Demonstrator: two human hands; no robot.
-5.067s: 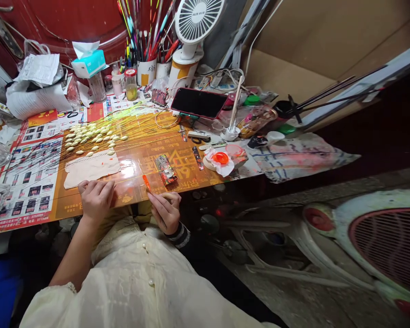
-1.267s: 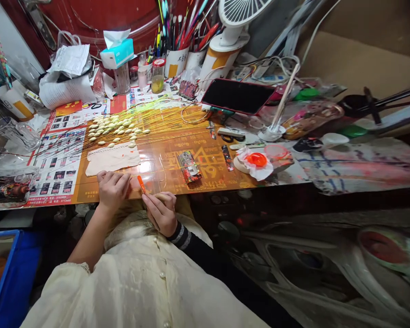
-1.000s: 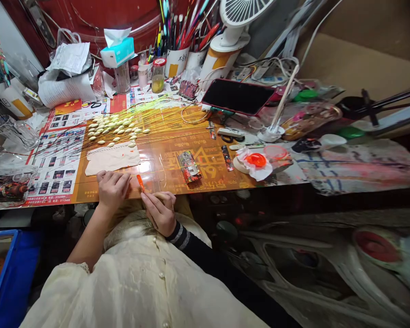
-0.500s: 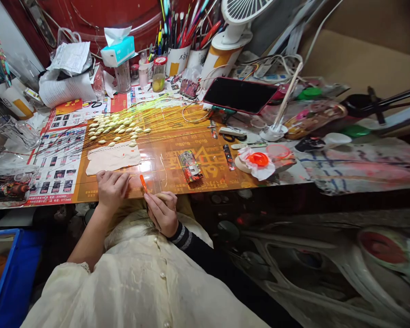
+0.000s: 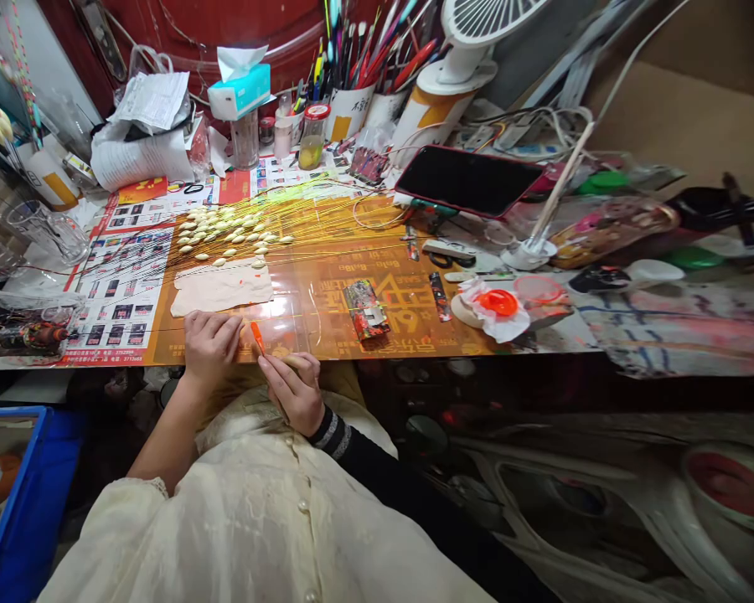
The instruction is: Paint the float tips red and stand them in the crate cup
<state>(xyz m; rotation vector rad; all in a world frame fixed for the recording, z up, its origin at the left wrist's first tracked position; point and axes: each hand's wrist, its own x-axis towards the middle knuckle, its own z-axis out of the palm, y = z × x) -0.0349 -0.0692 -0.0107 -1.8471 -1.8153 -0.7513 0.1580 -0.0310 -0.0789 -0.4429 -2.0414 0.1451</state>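
My right hand (image 5: 295,390) is closed on a thin brush with an orange tip (image 5: 257,337), at the near edge of the orange table mat (image 5: 327,285). My left hand (image 5: 209,345) rests on the mat just left of the tip, fingers curled and pinching a thin stem I can barely make out. Beyond my left hand lies a beige cloth (image 5: 221,290) with orange specks. Behind it, several cream oval floats on thin yellow stems (image 5: 226,234) lie fanned out across the mat.
A lid of orange paint on white tissue (image 5: 498,303) sits to the right, with a small patterned box (image 5: 364,310) mid-mat. A dark phone (image 5: 471,179), fan base (image 5: 440,99), brush cups (image 5: 349,107), tissue box (image 5: 240,84) and jars crowd the back. A blue crate (image 5: 18,494) stands lower left.
The view has shifted a little, so everything sits further right in frame. Both hands stay at the mat's near edge; the orange brush tip has moved slightly closer to my left hand.
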